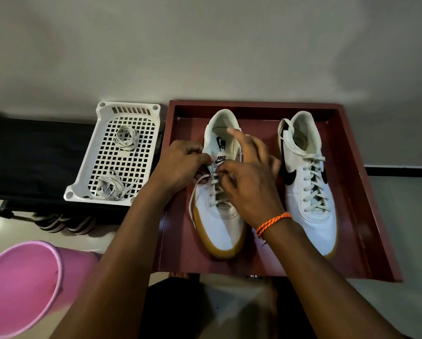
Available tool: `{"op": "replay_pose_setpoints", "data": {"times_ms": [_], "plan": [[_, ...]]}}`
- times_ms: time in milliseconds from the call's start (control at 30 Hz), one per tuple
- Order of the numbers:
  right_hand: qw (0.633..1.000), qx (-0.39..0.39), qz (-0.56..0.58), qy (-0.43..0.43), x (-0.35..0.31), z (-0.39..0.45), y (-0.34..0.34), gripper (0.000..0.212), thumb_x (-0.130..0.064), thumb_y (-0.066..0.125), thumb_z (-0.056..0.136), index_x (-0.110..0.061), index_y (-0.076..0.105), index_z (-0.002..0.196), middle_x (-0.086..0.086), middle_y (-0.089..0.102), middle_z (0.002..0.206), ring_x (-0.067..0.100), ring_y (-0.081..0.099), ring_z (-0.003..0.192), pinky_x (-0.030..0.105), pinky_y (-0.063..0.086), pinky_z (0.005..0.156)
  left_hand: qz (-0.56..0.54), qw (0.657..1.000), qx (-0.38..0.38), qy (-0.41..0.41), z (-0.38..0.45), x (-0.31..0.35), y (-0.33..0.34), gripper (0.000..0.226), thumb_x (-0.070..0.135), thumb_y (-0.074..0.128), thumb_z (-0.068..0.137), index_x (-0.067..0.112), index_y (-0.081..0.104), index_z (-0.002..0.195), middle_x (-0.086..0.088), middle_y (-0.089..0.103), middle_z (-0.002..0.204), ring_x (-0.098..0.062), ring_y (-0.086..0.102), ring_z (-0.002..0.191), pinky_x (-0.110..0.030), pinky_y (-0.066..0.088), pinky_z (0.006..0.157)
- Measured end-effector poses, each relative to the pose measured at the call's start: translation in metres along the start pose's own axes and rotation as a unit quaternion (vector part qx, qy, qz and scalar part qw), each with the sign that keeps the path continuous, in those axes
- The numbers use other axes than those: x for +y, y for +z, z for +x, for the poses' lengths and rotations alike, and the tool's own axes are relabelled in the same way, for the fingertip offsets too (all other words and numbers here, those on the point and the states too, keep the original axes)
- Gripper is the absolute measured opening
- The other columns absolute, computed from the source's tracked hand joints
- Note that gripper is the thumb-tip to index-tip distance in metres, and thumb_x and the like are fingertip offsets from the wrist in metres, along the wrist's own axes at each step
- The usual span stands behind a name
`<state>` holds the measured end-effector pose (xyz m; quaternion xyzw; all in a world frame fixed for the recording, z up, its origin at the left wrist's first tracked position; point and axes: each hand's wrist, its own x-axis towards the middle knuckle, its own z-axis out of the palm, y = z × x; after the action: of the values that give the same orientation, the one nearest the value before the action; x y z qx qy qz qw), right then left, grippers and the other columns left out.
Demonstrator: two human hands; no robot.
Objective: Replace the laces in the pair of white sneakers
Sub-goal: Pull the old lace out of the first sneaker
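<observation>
**Lacing Up the Left-Hand Sneaker, Top Eyelets in Play**

Nearest, at 7 o'clock, pink bucket (pixel 21 285) idling. Up through centre: right hand (pixel 249 184), orange wristband (pixel 273 223) at the wrist, thumb and fingers pinched on the lace (pixel 192 204) over the eyelets, index finger lifted. Left hand (pixel 178 165) at 9 o'clock of the tongue, fingers curled round the other lace end. Left-hand sneaker (pixel 219 223) sitting in the red tray (pixel 366 216), laced low, loose tail trailing down its side. Best played by feeding the tip flat, pulling both ends even, keeping crosses untwisted. Right-hand sneaker (pixel 307 192) at 3 o'clock, laced to the top, ends untied. Farther out at 10 o'clock, white basket (pixel 102 152) holding two coiled laces (pixel 126 138).
</observation>
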<state>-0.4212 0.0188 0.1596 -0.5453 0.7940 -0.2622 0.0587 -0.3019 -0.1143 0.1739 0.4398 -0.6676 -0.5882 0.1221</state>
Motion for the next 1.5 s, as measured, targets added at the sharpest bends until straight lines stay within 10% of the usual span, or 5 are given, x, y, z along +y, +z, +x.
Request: {"op": "replay_pose_setpoints", "data": {"times_ms": [333,600,900,1200,1500], "plan": [[0.991,0.113,0.071,0.033,0.007,0.007,-0.014,0.004,-0.028,0.073,0.083,-0.031,0.074,0.082,-0.013,0.051,0.143,0.017,0.042,0.131,0.042,0.031,0.101,0.006,1.0,-0.004,0.0,-0.002,0.0,0.0,0.018,0.015,0.074,0.098,-0.003,0.076,0.093,-0.024,0.073,0.076,-0.022,0.067,0.059,-0.023,0.051,0.052],[1.0,0.001,-0.009,-0.011,-0.002,-0.001,0.004,0.011,-0.028,0.065,0.091,-0.031,0.073,0.084,-0.016,0.029,0.167,0.022,0.028,0.149,0.05,0.032,0.102,0.008,1.0,-0.004,0.005,-0.003,0.002,-0.001,0.018,0.011,0.074,0.098,-0.001,0.074,0.085,-0.017,0.071,0.07,-0.024,0.069,0.059,-0.024,0.054,0.053],[0.987,0.134,0.08,0.046,0.007,0.009,-0.011,0.008,-0.027,0.069,0.084,-0.028,0.073,0.077,-0.014,0.054,0.136,0.016,0.045,0.123,0.042,0.032,0.097,0.007,1.0,-0.015,0.011,-0.003,0.003,-0.002,0.02,0.012,0.073,0.098,-0.007,0.075,0.094,-0.027,0.075,0.079,-0.045,0.075,0.073,-0.041,0.063,0.068],[1.0,0.008,0.015,-0.002,-0.001,0.001,0.005,0.011,-0.028,0.066,0.091,-0.031,0.073,0.083,-0.017,0.034,0.163,0.019,0.03,0.147,0.047,0.029,0.101,0.0,1.0,-0.012,0.007,-0.004,0.003,-0.003,0.015,0.01,0.073,0.098,-0.003,0.076,0.091,-0.027,0.076,0.083,-0.037,0.076,0.07,-0.037,0.065,0.065],[0.972,0.084,0.22,0.019,0.011,0.01,0.001,0.011,-0.017,0.065,0.085,-0.012,0.069,0.076,-0.007,0.055,0.128,0.018,0.061,0.107,0.04,0.055,0.085,0.013,1.0,-0.004,0.002,-0.005,0.003,-0.003,0.017,0.012,0.073,0.098,-0.004,0.077,0.092,-0.028,0.075,0.081,-0.03,0.073,0.066,-0.027,0.058,0.058]]}}
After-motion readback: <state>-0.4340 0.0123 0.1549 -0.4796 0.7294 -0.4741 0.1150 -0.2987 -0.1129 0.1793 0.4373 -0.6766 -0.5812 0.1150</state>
